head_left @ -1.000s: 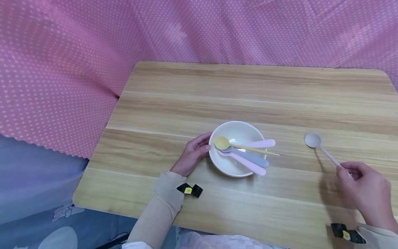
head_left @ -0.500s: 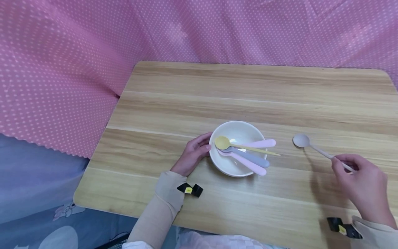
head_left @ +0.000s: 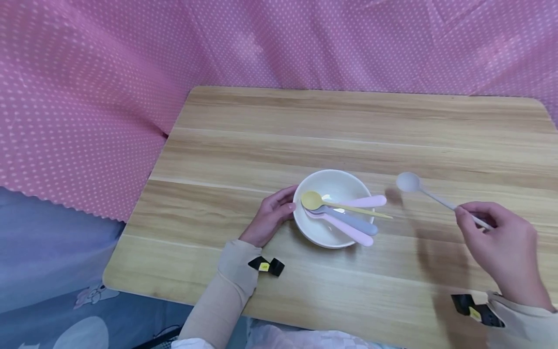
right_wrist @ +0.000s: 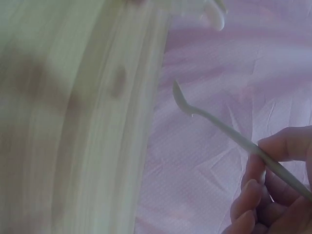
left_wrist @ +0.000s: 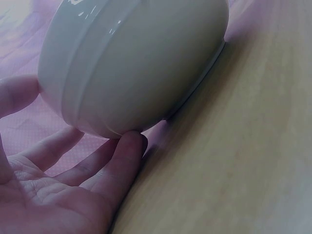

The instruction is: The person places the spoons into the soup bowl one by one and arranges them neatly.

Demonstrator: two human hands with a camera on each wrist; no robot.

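In the head view my right hand [head_left: 501,242] pinches a pale, long-handled spoon [head_left: 408,182] by its handle, raised over the table right of the bowl. The same spoon [right_wrist: 229,131] shows side-on in the right wrist view, its bowl end pointing away from the fingers. A white bowl [head_left: 331,182] stands on the table with my left hand [head_left: 270,215] against its left side. Fingertips touch its outer wall [left_wrist: 136,63] in the left wrist view. Inside lean a yellow spoon [head_left: 311,199], a grey-blue spoon [head_left: 353,221] and two pink-handled utensils [head_left: 364,201], handles over the right rim.
The wooden table [head_left: 244,121] has rounded corners. A pink dotted cloth [head_left: 305,43] hangs behind it and along the left. Blue fabric [head_left: 52,252] lies below the table's left edge.
My right hand has moved left and farther from me, carrying the spoon toward the bowl; the spoon now sits higher over its shadow. My left hand and the bowl stay where they were.
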